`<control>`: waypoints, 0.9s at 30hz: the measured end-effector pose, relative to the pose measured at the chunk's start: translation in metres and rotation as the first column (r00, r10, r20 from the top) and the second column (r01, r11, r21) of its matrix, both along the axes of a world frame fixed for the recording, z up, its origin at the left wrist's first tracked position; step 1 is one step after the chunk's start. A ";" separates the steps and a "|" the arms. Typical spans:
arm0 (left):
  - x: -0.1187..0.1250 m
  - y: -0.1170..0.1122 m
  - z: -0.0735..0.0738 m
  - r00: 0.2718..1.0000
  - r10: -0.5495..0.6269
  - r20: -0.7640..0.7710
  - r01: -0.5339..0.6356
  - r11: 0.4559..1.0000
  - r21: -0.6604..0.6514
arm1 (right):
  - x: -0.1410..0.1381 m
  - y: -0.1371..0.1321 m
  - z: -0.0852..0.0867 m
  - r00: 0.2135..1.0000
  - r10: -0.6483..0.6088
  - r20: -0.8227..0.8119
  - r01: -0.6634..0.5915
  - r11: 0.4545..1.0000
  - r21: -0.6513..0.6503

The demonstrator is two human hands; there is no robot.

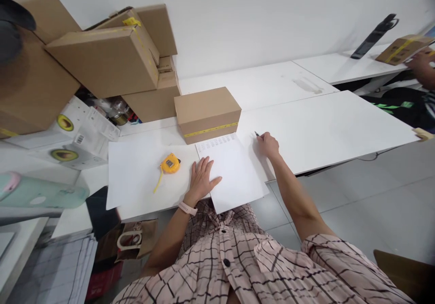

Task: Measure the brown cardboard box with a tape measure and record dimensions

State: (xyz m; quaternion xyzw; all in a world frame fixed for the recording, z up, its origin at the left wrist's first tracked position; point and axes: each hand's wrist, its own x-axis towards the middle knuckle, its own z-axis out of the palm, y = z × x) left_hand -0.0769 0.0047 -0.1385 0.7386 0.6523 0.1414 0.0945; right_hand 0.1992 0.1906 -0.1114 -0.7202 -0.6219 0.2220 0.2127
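Note:
My left hand (202, 177) lies flat with fingers spread on the left edge of a printed sheet of paper (234, 170) that hangs over the table's front edge. My right hand (268, 144) is closed round a dark pen (257, 134), resting on the white table (322, 127) just right of the sheet. A small cardboard box (207, 111) with yellow tape stands right behind the sheet. A yellow tape measure (170, 164) lies on a larger white sheet (136, 177) to the left of my left hand.
Stacked cardboard boxes (105, 59) and white avocado-printed boxes (74, 136) crowd the left. A mint-green object (41, 195) lies at far left. At far right another person's hand (423, 66) touches a taped box (403, 48); a black device (374, 36) leans on the wall.

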 end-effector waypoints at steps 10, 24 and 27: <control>0.000 0.001 -0.002 0.999 0.005 -0.052 -0.005 1.000 0.003 | -0.093 -0.065 0.045 -0.032 0.110 -0.993 -0.645 0.757 0.105; -0.006 0.015 0.003 0.998 0.027 -0.055 -0.024 0.998 0.054 | -0.191 -0.043 -0.032 0.494 0.318 -0.809 -0.324 0.931 0.168; -0.004 0.015 0.001 0.996 0.053 -0.068 -0.051 0.998 0.036 | -0.189 -0.042 -0.034 0.497 0.387 -0.776 -0.357 0.907 0.223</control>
